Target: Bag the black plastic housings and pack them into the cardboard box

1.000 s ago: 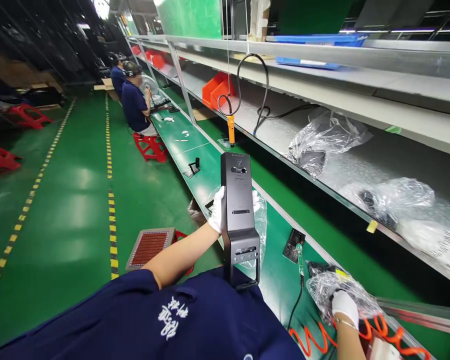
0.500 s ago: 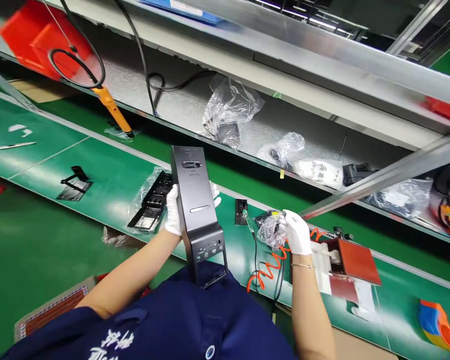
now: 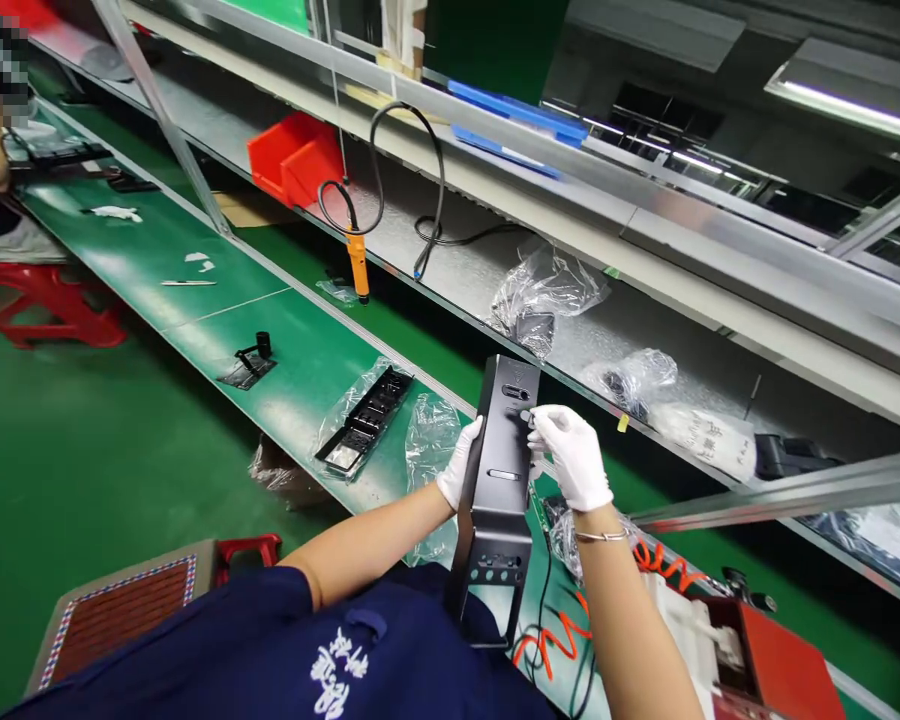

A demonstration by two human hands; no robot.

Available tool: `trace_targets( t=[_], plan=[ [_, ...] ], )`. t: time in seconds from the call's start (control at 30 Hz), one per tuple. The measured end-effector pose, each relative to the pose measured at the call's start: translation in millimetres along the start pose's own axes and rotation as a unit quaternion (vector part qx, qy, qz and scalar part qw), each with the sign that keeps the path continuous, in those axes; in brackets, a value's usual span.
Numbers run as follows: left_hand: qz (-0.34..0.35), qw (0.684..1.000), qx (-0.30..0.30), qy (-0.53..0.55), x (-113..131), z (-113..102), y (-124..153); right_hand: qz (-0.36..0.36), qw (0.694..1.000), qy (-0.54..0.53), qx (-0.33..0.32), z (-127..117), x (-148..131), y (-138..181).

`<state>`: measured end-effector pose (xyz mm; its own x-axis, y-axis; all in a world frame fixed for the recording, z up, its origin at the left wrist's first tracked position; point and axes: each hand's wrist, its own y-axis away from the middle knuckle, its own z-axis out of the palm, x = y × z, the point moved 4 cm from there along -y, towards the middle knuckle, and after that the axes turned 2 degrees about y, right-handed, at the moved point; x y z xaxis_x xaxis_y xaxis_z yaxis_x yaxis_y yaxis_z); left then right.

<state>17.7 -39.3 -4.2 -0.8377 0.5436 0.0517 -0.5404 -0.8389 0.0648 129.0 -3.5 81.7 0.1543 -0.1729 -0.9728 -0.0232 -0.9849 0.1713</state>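
Observation:
My gloved left hand (image 3: 461, 465) is closed on the left side of a long black housing (image 3: 493, 500). The housing is tilted upright before my chest, with slots in its upper face and round holes plus a rectangular opening at its lower end. Over its upper right part is my gloved right hand (image 3: 572, 455), thumb and fingers pinched together at a small dark piece whose kind I cannot make out. A clear plastic bag (image 3: 570, 540) lies partly hidden behind my right wrist. Left of the housing, a black molded part (image 3: 367, 420) rests on clear film.
Farther left on the green bench are a small black bracket (image 3: 251, 360) and a white pen-like tool (image 3: 188, 283). An orange electric screwdriver (image 3: 357, 262) hangs by the shelf. Orange coiled hose (image 3: 546, 640) and a red-topped fixture (image 3: 784, 655) stand right. Another person sits far left.
My right hand has come from the plastic bag on the right to the housing's upper face, pinching a small piece. The left hand still holds the housing. The view has swung left.

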Motion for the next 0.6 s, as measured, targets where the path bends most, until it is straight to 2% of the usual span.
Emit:
trace_targets(
  t=[0.13, 0.23, 0.3, 0.5, 0.6],
  plan=[
    [0.001, 0.999, 0.051, -0.012, 5.5, -6.3, 4.7, -0.095, 0.985, 0.144, 0.018, 18.6, -14.3, -16.8],
    [0.019, 0.996, 0.090, -0.008, 11.2, -9.9, 9.5, -0.168, 0.948, 0.269, 0.037, 28.7, -20.3, -27.3],
    [0.018, 0.995, 0.096, 0.002, 13.1, -10.2, 12.0, -0.193, 0.928, 0.316, 0.049, 34.8, -22.4, -32.3],
    [0.030, 0.997, 0.073, 0.023, 17.5, -9.6, 17.3, -0.207, 0.914, 0.343, 0.060, 50.1, -21.4, -34.8],
    [0.028, 0.998, 0.045, 0.020, 19.2, -8.6, 20.6, -0.220, 0.916, 0.327, 0.074, 48.4, -17.4, -32.3]
  ],
)
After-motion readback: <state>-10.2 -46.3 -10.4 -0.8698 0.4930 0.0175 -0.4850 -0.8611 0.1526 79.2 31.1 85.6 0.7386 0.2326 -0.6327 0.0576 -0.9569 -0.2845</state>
